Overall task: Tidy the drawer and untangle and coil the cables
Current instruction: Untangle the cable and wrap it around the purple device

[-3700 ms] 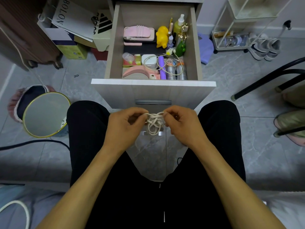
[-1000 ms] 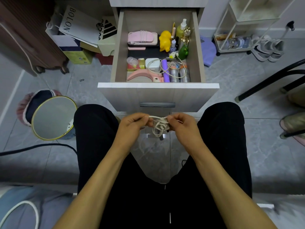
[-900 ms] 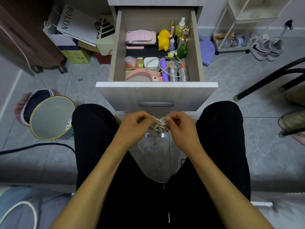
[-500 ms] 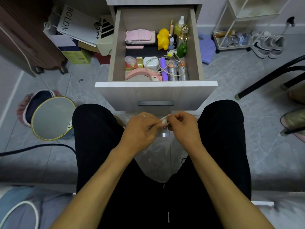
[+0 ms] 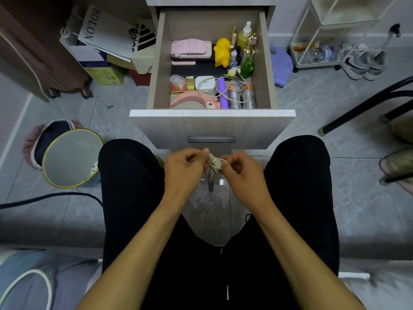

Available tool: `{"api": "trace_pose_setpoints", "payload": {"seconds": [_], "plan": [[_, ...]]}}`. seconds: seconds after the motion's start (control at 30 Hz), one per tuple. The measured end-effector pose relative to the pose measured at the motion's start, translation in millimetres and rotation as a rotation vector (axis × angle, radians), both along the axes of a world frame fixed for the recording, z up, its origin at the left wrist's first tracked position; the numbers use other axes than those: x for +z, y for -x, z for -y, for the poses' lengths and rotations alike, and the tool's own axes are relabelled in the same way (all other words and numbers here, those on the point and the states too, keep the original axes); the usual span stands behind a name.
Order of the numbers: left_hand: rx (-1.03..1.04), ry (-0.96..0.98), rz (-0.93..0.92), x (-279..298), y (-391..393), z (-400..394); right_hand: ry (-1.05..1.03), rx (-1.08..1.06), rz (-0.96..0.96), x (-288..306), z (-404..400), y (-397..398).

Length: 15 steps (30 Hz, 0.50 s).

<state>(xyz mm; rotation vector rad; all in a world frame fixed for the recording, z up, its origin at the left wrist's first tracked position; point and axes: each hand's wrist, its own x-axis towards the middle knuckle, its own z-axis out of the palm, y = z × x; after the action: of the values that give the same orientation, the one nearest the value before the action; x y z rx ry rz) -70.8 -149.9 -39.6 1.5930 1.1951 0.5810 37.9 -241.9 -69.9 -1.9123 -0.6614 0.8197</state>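
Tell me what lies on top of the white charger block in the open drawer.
A loose white cable loops over the white charger block; what's beneath the block is hidden.

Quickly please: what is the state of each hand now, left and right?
Left hand: pinches the white cable.
Right hand: pinches the same cable bundle.

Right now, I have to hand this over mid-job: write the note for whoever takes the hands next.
Left hand and right hand both pinch the small white cable bundle, held over the lap in front of the open drawer.
Done: this cable is gathered into a compact bundle; whether it is secured, I can't tell.
Left: place it in the drawer, then untangle and coil the loose white cable lying across the white charger and bottles there.
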Motion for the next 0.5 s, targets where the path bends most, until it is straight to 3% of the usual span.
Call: {"api": "trace_pose_setpoints", "payload": {"seconds": [0.2, 0.33, 0.4, 0.5], "plan": [[-0.127, -0.175, -0.096, 0.6, -6.8, 3.9, 0.042, -0.035, -0.017, 2.2, 4.2, 1.4], [-0.34, -0.309, -0.205, -1.4, -8.9, -5.6, -0.009, -0.03, -0.039, -0.3, 10.0, 7.9], [-0.354, -0.287, -0.188, -0.1, -10.2, -12.1, -0.046, -0.107, -0.067, 2.6, 9.2, 9.1], [-0.277, -0.182, -0.062, -1.6, -10.4, -10.9, -0.109, -0.328, -0.303, 5.7, 3.0, 3.6]]}}
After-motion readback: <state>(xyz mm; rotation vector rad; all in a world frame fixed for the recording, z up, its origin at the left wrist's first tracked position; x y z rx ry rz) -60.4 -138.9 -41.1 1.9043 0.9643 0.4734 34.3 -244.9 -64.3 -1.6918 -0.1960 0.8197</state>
